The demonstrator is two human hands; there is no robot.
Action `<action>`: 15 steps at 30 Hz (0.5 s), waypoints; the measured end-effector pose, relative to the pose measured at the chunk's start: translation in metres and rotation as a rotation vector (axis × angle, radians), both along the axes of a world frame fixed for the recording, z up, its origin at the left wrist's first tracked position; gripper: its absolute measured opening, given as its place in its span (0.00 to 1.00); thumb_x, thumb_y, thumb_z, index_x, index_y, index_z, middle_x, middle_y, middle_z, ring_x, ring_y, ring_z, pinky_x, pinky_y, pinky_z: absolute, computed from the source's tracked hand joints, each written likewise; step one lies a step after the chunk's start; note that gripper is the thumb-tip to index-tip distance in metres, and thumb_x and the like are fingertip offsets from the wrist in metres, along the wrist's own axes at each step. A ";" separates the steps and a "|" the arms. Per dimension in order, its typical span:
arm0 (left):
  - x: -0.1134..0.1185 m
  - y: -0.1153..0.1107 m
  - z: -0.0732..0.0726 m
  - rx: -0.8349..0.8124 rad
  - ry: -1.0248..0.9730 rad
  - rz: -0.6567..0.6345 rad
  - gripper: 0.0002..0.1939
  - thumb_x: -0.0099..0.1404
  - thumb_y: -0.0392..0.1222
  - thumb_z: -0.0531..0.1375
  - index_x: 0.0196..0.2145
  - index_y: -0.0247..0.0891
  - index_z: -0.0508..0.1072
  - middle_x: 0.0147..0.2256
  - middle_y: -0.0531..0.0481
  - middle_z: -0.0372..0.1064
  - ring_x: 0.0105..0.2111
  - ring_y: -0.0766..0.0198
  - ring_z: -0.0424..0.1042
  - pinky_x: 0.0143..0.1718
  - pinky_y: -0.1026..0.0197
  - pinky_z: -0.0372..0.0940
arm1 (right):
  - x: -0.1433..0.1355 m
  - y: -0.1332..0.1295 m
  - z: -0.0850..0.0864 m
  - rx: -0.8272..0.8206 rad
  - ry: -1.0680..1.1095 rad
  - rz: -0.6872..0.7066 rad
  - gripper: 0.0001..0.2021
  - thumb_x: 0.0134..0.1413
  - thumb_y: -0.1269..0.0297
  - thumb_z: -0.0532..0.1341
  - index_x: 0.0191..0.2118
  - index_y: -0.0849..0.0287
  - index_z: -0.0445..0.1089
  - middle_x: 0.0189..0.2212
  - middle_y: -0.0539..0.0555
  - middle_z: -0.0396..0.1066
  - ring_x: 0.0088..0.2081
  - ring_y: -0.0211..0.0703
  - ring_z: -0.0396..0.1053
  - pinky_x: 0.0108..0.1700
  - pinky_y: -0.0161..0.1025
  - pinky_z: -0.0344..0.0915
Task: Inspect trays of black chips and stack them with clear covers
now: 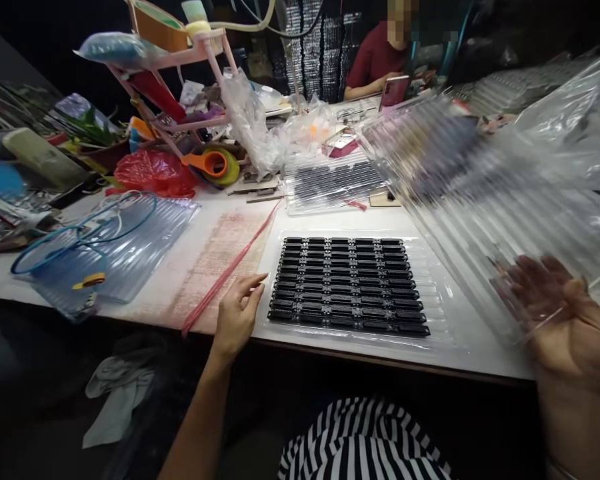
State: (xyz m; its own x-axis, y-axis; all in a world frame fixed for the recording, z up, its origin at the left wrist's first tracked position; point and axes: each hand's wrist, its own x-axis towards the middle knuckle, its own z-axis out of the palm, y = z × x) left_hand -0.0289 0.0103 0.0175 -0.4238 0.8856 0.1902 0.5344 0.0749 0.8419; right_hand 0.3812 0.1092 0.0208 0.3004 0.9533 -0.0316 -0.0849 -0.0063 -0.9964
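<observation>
A clear ribbed plastic tray (433,293) lies flat near the table's front edge. It carries several rows of black connector-like strips (347,287), with bare grooves at the right. My left hand (237,310) rests at this tray's left edge, fingers loosely bent and thumb apart, nothing held. On the right, my right hand (565,320) grips the near edge of another clear ribbed tray (480,220), its fingers showing through the plastic. That tray is raised, tilted and smeared by motion; I see no strips in it.
Behind the lower tray sits another tray (330,187) with dark strips. Pink plastic twine (225,273) crosses the table; clear ribbed sheets (125,260) with blue tubing (45,253) lie left. A pink rack (180,60), tape rolls (215,163) and a person (375,60) are farther back.
</observation>
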 end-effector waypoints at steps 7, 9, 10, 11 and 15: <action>0.027 0.035 0.046 0.143 -0.271 -0.095 0.15 0.60 0.47 0.61 0.44 0.39 0.75 0.42 0.47 0.74 0.39 0.60 0.73 0.46 0.56 0.67 | 0.004 0.013 0.010 0.075 0.118 -0.023 0.19 0.57 0.58 0.56 0.54 0.51 0.68 0.56 0.60 0.65 0.53 0.56 0.68 0.51 0.58 0.65; 0.041 0.048 0.064 0.166 -0.490 -0.236 0.23 0.61 0.53 0.60 0.52 0.42 0.69 0.47 0.45 0.72 0.41 0.59 0.73 0.45 0.54 0.68 | 0.000 0.014 0.022 0.131 0.138 0.025 0.16 0.56 0.61 0.57 0.50 0.52 0.69 0.49 0.59 0.72 0.44 0.52 0.74 0.43 0.53 0.71; 0.047 0.054 0.071 0.157 -0.574 -0.298 0.27 0.61 0.57 0.58 0.54 0.42 0.66 0.49 0.44 0.70 0.43 0.57 0.73 0.45 0.53 0.69 | -0.002 0.015 0.028 0.162 0.135 0.065 0.15 0.56 0.63 0.57 0.49 0.53 0.69 0.45 0.59 0.74 0.40 0.50 0.75 0.38 0.50 0.72; 0.052 0.059 0.078 0.142 -0.632 -0.339 0.29 0.62 0.60 0.56 0.55 0.43 0.65 0.50 0.43 0.70 0.44 0.55 0.74 0.44 0.52 0.70 | -0.004 0.015 0.034 0.193 0.133 0.110 0.15 0.56 0.64 0.56 0.49 0.54 0.69 0.42 0.58 0.75 0.37 0.49 0.76 0.35 0.47 0.72; 0.062 0.068 0.088 0.081 -0.636 -0.333 0.19 0.62 0.52 0.60 0.46 0.36 0.71 0.36 0.45 0.76 0.36 0.58 0.77 0.35 0.59 0.73 | -0.008 0.017 0.052 0.279 0.161 0.251 0.14 0.56 0.66 0.58 0.48 0.58 0.67 0.37 0.57 0.76 0.32 0.48 0.77 0.29 0.43 0.72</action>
